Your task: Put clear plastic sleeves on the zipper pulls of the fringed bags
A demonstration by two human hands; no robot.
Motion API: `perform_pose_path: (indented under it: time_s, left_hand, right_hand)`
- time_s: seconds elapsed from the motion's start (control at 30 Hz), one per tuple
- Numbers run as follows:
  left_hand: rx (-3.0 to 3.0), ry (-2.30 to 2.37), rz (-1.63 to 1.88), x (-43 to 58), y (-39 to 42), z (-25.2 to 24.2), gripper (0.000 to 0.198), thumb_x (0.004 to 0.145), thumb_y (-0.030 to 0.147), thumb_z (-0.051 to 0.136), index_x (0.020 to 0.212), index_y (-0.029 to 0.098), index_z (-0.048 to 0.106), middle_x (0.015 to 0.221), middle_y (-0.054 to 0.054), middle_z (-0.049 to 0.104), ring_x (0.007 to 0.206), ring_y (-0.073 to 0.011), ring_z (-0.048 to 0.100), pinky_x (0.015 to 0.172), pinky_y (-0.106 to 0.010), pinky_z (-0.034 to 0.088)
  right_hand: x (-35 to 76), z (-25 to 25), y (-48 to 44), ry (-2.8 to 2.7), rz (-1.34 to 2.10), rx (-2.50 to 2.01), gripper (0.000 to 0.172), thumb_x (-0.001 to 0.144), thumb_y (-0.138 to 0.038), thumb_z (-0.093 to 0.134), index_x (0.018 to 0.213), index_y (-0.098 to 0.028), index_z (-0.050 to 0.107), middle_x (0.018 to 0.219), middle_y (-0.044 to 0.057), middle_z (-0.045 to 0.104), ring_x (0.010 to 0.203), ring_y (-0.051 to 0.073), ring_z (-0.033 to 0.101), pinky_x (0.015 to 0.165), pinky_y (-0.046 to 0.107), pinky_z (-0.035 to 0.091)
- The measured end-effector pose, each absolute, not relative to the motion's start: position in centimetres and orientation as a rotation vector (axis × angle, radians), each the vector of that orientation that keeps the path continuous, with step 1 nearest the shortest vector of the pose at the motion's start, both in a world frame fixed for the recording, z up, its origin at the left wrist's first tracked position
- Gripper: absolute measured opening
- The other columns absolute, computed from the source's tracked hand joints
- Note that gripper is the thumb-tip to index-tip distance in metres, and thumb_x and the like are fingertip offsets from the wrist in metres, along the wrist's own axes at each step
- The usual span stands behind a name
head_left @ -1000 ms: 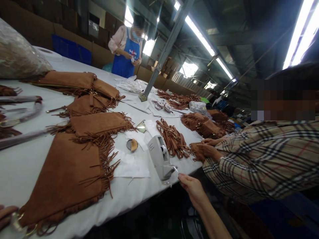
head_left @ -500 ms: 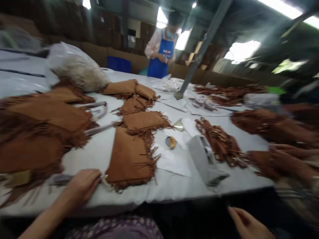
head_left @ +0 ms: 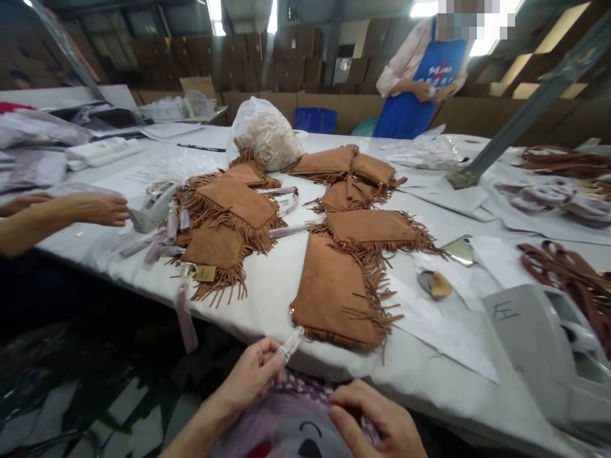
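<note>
My left hand [head_left: 258, 372], closed in a pinch, grips a plastic-wrapped strap [head_left: 292, 343] at the table's front edge. That strap runs up to the lower left corner of a brown fringed suede pouch [head_left: 329, 296], which lies flat. Over my lap, my right hand [head_left: 379, 416] is curled with thumb and forefinger close together. Whatever it may pinch is too small or hidden to make out. Just behind the pouch lies another fringed pouch [head_left: 370, 226]. A grey tape dispenser [head_left: 525, 337] stands on the table to the right.
More fringed pouches [head_left: 238, 200] with wrapped straps lie at left. Beside them, a co-worker's hands [head_left: 98, 208] are near a second tape dispenser [head_left: 160, 203]. A bag of stuffing [head_left: 267, 133] stands behind. Brown straps [head_left: 568, 273] and a slanted metal post [head_left: 520, 108] are at right.
The view has swung left, bringing the co-worker's hands into sight. My right hand has moved from below the tape dispenser toward my left hand. My left hand now pinches the strap near the table edge.
</note>
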State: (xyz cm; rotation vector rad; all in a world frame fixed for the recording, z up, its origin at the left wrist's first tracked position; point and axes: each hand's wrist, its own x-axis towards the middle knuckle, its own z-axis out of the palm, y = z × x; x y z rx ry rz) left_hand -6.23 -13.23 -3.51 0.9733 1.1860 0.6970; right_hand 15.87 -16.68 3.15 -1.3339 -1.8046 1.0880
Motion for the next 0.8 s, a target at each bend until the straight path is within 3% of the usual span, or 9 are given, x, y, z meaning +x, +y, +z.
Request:
perform_pose_path:
  time_s: [0.13,0.27,0.6,0.8]
  left_hand:
    - [1.053,1.191,0.814,-5.8,-14.0,-4.0,0.028,0.082,0.043,0.057,0.083,0.015,0.052,0.064,0.003,0.054,0.052,-0.0069,0.045,0.048,-0.017,0.033]
    - [1.112,1.198,0.855,-5.8,-14.3,-4.0,0.026,0.086,0.04,0.053,0.088,0.014,0.056,0.071,0.001,0.057,0.065,-0.0111,0.052,0.06,-0.02,0.039]
    - [1.18,1.236,0.838,-6.1,-14.4,-4.1,0.025,0.088,0.038,0.05,0.089,0.015,0.059,0.07,0.001,0.057,0.065,-0.0104,0.051,0.058,-0.019,0.037]
    - [0.932,1.095,0.858,-5.8,-14.4,-5.4,0.033,0.086,0.045,0.051,0.093,0.014,0.055,0.06,0.004,0.052,0.038,-0.0033,0.031,0.037,-0.017,0.019]
  right_hand:
    - [11.3,1.7,-14.5,-1.549,1.455,-1.219,0.029,0.086,-0.04,0.052,0.074,-0.016,0.065,0.063,0.0,0.059,0.056,0.012,0.052,0.053,0.02,0.042]
    - [9.2,-1.9,-13.0,-1.502,1.474,-1.351,0.034,0.083,-0.041,0.054,0.066,-0.013,0.064,0.059,0.002,0.059,0.055,0.012,0.05,0.052,0.022,0.039]
    - [8.8,-4.1,-12.0,-1.446,1.337,-1.762,0.038,0.074,-0.043,0.06,0.051,-0.013,0.062,0.045,-0.001,0.049,0.044,0.009,0.039,0.042,0.021,0.026]
    - [8.8,-4.8,-12.2,-1.117,1.598,-1.664,0.037,0.07,-0.049,0.064,0.068,-0.012,0.065,0.043,-0.003,0.049,0.035,0.007,0.037,0.037,0.02,0.026]
